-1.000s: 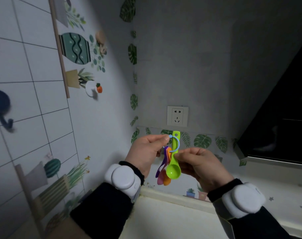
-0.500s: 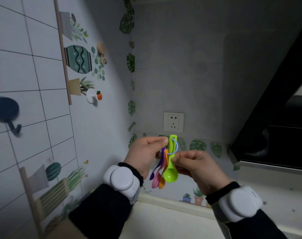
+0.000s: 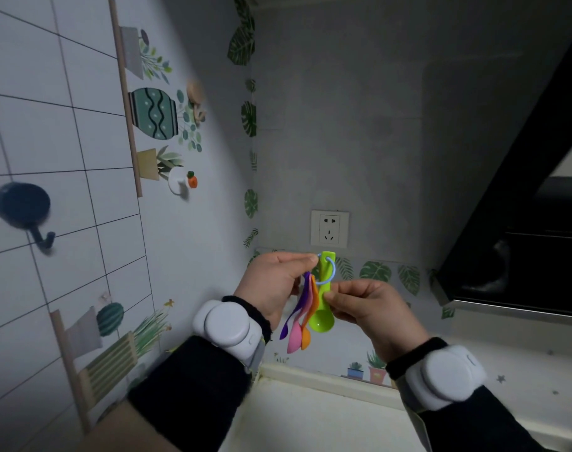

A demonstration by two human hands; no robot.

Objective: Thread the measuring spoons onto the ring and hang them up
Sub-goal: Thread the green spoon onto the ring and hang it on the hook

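A blue ring (image 3: pixel 332 271) carries several plastic measuring spoons in front of the wall corner. My left hand (image 3: pixel 271 285) pinches the ring at its top with thumb and forefinger. The purple spoon (image 3: pixel 294 308), pink spoon (image 3: pixel 296 334) and orange spoon (image 3: pixel 307 334) hang down from it in a bunch. My right hand (image 3: pixel 363 305) pinches the handle of the green spoon (image 3: pixel 323 318), whose top end pokes up through the ring. A dark hook (image 3: pixel 43 239) sits on the tiled wall far left. A white hook with an orange tip (image 3: pixel 180 181) is higher on the wall.
A white wall socket (image 3: pixel 329 228) is just above the spoons. A black range hood (image 3: pixel 522 239) juts in on the right. The pale counter (image 3: pixel 310 419) lies below my wrists. Plant stickers cover the left wall.
The view has shifted slightly, so both hooks sit further right and lower in the frame. My hands keep the same hold on the ring and the green spoon.
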